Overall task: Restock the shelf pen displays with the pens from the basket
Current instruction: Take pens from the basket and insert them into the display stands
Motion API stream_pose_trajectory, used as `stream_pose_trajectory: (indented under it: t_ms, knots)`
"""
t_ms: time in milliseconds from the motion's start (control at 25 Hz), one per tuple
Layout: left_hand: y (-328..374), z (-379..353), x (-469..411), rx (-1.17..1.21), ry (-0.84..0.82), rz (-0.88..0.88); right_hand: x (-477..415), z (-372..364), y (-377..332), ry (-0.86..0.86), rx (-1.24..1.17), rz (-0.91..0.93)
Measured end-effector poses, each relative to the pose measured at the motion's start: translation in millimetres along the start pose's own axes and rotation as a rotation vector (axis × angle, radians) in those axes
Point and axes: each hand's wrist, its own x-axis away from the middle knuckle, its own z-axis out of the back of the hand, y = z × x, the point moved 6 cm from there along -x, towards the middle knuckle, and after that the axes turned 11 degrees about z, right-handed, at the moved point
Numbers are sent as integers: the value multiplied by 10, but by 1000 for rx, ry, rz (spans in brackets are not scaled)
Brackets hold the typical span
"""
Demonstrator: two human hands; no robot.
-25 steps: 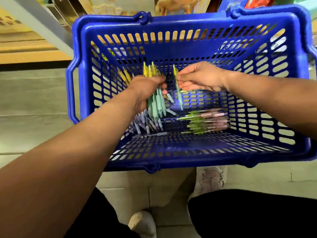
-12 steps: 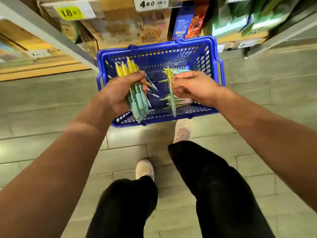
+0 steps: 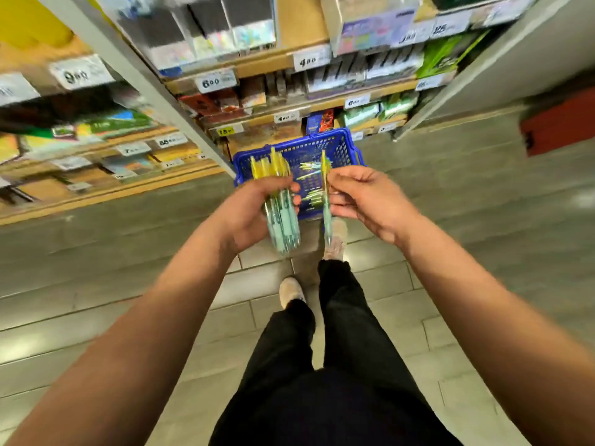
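My left hand (image 3: 249, 217) grips a bundle of green pens with yellow tops (image 3: 281, 217), held upright above the floor. A single pen of the same kind (image 3: 326, 201) is pinched upright in my right hand (image 3: 363, 199), just right of the bundle. Below and beyond both hands, the blue basket (image 3: 341, 146) stands on the floor against the shelf foot. More pens (image 3: 307, 170) lie inside it, partly hidden by my hands.
Stocked wooden shelves (image 3: 257, 62) with white price tags rise ahead and to the left, split by a grey upright post (image 3: 154, 91). A red box (image 3: 560, 123) sits at the right. My legs and shoes stand on the grey tiled floor (image 3: 96, 246).
The view has risen from close over the basket to standing height. Both hands came up out of the basket with their pens, and upper shelves have come into sight.
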Motion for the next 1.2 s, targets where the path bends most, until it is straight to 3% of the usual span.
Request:
stream_pose_trajectory:
  t_ms: [280,480,1200]
  knots:
    - [15,-474,1260,-6,-26,-78,1171,-119,-978,51,-54,173]
    - [19,-698,1604,-19,34,-141,1480,-123,-1281,6,-57,218]
    - [1145,-1877,849,158,154,-335,329,834,-2537,-163,33,261]
